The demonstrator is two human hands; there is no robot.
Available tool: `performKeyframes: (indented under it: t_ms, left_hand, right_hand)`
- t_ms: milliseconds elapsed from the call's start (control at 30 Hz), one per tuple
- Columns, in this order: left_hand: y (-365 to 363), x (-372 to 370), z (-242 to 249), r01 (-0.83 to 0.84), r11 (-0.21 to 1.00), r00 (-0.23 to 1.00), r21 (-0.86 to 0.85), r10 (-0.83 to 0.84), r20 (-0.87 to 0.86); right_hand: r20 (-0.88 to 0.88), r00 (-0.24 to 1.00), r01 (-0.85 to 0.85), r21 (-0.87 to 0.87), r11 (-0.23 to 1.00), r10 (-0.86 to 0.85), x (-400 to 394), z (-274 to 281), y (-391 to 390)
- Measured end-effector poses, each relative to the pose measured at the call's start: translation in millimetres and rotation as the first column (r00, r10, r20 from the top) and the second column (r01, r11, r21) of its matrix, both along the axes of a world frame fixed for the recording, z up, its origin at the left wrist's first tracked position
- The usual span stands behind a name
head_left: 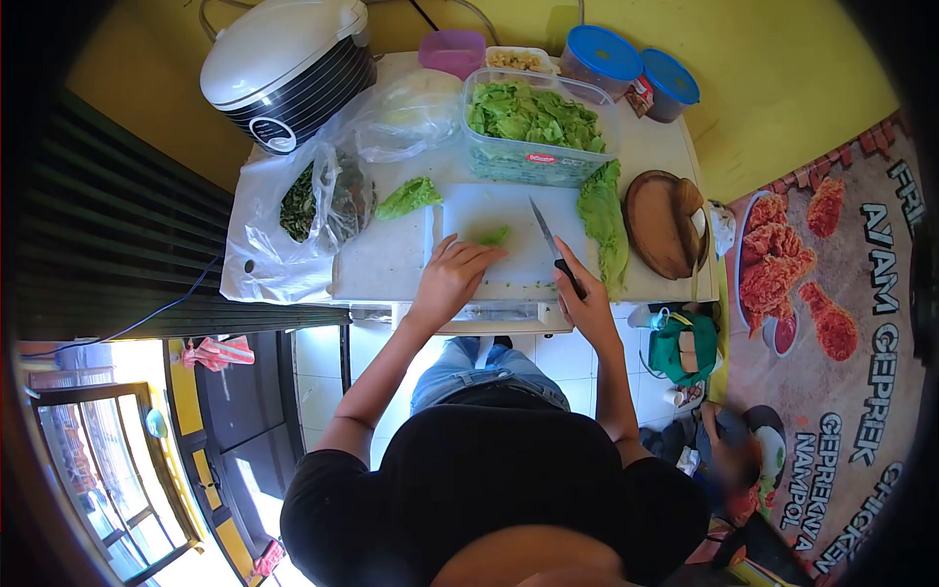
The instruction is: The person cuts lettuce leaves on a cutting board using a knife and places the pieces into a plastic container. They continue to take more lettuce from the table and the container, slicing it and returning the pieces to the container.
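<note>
My left hand (458, 277) rests on the white cutting board (469, 217), its bent fingers pressed on a small piece of lettuce (496, 236) that shows past the fingertips. In my right hand (591, 305) is a knife (550, 238), gripped by its black handle with the blade pointing up and away over the board. A long lettuce leaf (603, 220) lies along the board's right side, and a smaller leaf (409, 198) lies at its left. Behind the board stands a clear plastic container (538, 168) full of lettuce.
At left are a rice cooker (284, 59) and plastic bags (284, 254), one with dark leaves. Blue-lidded tubs (603, 61) and a purple container (452, 53) line the back. A wooden mortar (653, 227) stands right. Another person (729, 460) is low at the right.
</note>
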State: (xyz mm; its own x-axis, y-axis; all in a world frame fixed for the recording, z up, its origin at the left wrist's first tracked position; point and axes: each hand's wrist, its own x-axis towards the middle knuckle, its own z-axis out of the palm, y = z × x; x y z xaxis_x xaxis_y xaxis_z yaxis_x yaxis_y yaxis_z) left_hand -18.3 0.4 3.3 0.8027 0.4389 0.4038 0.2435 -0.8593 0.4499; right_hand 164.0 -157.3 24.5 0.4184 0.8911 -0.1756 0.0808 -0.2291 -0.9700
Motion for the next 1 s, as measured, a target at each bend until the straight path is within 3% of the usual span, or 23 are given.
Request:
performKeyframes:
  t_ms: [200, 500, 700, 767, 867, 1000]
  left_hand:
    - [10.4, 1.0, -1.7, 0.031, 0.999, 0.999, 0.037, -0.03, -0.028]
    - [16.2, 0.2, 2.2, 0.04, 0.999, 0.999, 0.008, -0.04, -0.024]
    - [16.2, -0.3, -3.7, 0.036, 0.999, 0.995, 0.0, -0.036, 0.092]
    - [14.0, -2.2, 0.2, 0.019, 1.0, 0.995, -0.025, -0.017, 0.099]
    - [13.0, -5.6, 2.6, -0.002, 0.999, 0.995, -0.053, 0.008, 0.1]
    - [10.9, -7.2, -3.1, -0.033, 0.998, 0.994, -0.049, 0.038, 0.099]
  right_hand:
    - [0.043, 0.998, -0.035, 0.007, 0.999, 0.034, -2.1, 0.8, -1.0]
    - [0.005, 0.986, -0.162, -0.131, 0.978, 0.164, -18.2, 7.6, 7.7]
    - [0.098, 0.975, -0.178, -0.178, 0.968, 0.198, -26.1, 5.6, 10.6]
    - [0.31, 0.934, -0.16, -0.081, 0.984, 0.177, -27.0, -7.6, 9.6]
    - [0.324, 0.929, -0.132, -0.169, 0.977, 0.182, -32.4, 1.3, 14.3]
    - [0.335, 0.927, -0.139, -0.103, 0.985, 0.166, -28.1, -4.1, 22.8]
